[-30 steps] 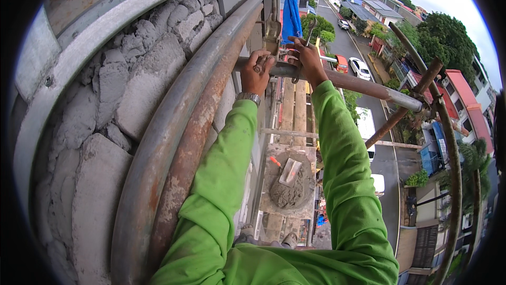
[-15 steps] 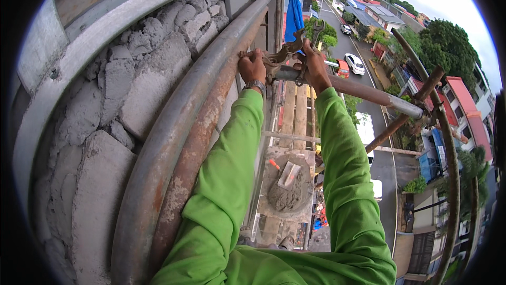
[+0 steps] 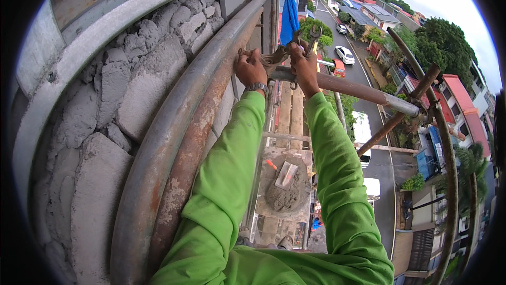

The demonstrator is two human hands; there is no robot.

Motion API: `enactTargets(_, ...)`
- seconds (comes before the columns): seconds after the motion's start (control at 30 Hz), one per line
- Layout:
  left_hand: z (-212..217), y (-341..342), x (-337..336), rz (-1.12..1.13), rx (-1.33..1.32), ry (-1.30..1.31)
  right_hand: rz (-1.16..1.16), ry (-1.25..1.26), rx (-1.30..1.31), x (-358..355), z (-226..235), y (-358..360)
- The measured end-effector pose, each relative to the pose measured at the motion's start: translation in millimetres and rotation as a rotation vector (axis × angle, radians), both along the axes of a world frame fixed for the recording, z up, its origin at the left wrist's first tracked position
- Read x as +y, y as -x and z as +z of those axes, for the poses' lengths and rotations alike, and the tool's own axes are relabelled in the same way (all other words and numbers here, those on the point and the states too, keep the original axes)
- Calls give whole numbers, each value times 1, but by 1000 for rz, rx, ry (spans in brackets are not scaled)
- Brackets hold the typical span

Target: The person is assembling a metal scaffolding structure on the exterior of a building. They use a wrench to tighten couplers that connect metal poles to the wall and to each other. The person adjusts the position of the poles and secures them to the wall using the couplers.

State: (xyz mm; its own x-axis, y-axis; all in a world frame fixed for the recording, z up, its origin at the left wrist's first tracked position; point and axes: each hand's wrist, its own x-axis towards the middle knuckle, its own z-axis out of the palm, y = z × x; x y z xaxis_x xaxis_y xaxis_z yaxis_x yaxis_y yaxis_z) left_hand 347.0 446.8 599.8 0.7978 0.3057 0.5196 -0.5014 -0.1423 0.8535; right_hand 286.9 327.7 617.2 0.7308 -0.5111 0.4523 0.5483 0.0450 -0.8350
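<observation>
Your left hand is holding one end of the metal clamp, fingers bent nearly closed; the clamp is resting by the left end of the crossing pipe. Your right hand is gripping the wrench mid-shank. The clamp is probably feeling heavy and stiff (gritty, hardly slippery), so favour its thick body, avoiding pinching joints.

Right hand hides the middle of the wrench. Left hand covers part of the clamp; its palm is out of sight. Boots sit mostly behind green shirt. Bottom edge cuts off grey pipe.
</observation>
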Motion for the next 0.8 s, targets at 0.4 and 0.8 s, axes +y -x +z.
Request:
enactTargets(0.4, -6, 37, 4, -59, -502, -504, 144, 208, 141, -12, 1, -23)
enactTargets(0.8, 36, 29, -11, -67, -259, -875, 122, 201, 95, -5, 9, 13)
